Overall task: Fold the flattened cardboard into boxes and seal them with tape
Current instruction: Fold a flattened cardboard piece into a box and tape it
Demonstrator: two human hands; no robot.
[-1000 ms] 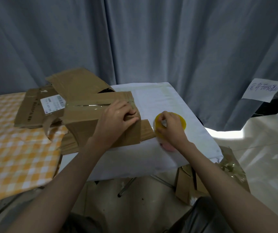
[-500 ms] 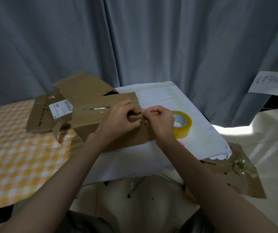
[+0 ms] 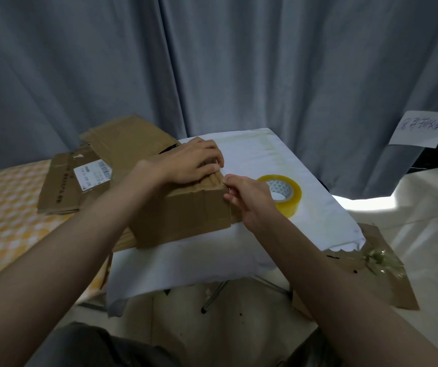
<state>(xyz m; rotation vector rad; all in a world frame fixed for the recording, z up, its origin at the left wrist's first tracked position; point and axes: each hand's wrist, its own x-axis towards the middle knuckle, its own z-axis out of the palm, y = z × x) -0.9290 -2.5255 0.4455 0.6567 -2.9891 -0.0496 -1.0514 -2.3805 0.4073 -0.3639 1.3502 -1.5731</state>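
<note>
the cardboard box (image 3: pixel 186 218) sits at the centre of the white-covered tabletop (image 3: pixel 252 160), folded up with its near side facing the camera. the left hand (image 3: pixel 191 162) lies palm down on the box top, fingers curled over its far right edge and gripping it. the right hand (image 3: pixel 247 200) is at the box's right top corner, fingertips drawn narrowly together in a pinch at the edge; what they pinch is too small to tell. the tape roll (image 3: pixel 282 193), yellowish, lies flat at 3 o'clock of the box, just behind the right hand. flattened cardboard (image 3: pixel 69 186) with a barcode label (image 3: pixel 93 174) lies at 9 o'clock.
</note>
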